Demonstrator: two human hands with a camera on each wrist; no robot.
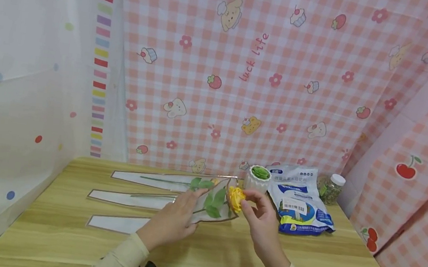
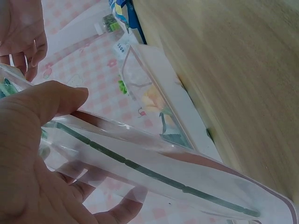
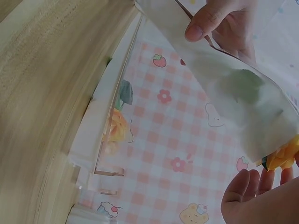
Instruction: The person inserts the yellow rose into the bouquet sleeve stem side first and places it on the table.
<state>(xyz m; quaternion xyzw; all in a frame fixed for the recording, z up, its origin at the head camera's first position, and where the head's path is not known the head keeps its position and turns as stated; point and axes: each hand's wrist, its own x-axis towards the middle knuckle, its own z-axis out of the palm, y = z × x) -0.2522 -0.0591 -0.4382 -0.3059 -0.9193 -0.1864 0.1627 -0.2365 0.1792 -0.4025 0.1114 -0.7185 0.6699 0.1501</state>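
Note:
My left hand (image 1: 171,225) grips a clear flower sleeve (image 2: 154,172), thumb on its upper side and fingers beneath. Inside the sleeve run a green stem (image 2: 154,176) and green leaves (image 1: 214,203). A yellow artificial rose (image 1: 235,198) shows at the sleeve's wide mouth. My right hand (image 1: 262,230) pinches the rose between thumb and fingers at its right side; part of this grip is cut off in the right wrist view. Behind, another sleeved rose (image 2: 154,99) with paler petals lies on the table.
Narrow white sleeve ends (image 1: 117,223) lie on the wooden table (image 1: 196,266). At the back right stand a white pot (image 1: 257,185) with a green plant, a blue-and-white bag (image 1: 298,201) and a white-lidded jar (image 1: 331,190). A checked cloth (image 1: 242,101) hangs behind.

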